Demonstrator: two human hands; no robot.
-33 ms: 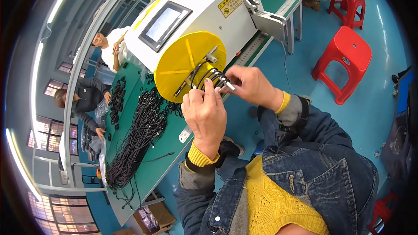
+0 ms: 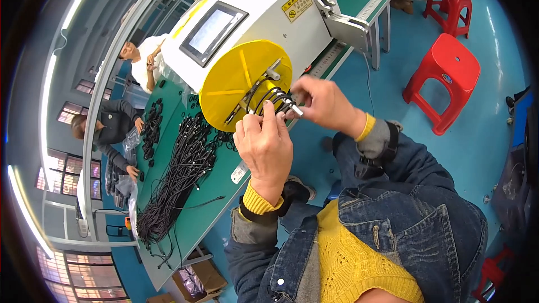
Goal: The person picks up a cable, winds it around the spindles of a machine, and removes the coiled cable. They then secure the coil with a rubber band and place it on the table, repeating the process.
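Note:
A black cable [image 2: 273, 99] lies in loose coils around the metal-tipped spindle that sticks out from a yellow disc [image 2: 224, 87]. The disc is on the front of a white winding machine [image 2: 264, 28] with a screen [image 2: 215, 32]. My left hand [image 2: 263, 141] is at the near side of the coils, its fingertips pinched on the cable. On the far side my right hand [image 2: 325, 105] is closed by the spindle's tip, thumb and fingers curled against the coils. Its fingertips are partly hidden, but they seem to grip the cable too.
On the green table [image 2: 193, 221] lies a long bundle of black cables [image 2: 179, 174], with a pile of small coiled pieces [image 2: 151, 129] beyond. Two people work across the table at the left. Red stools [image 2: 449, 76] stand on the blue floor at the right.
My right hand has shifted very slightly to the right at the coils. My left hand keeps its place. Across the table, a co-worker's hands have moved a little.

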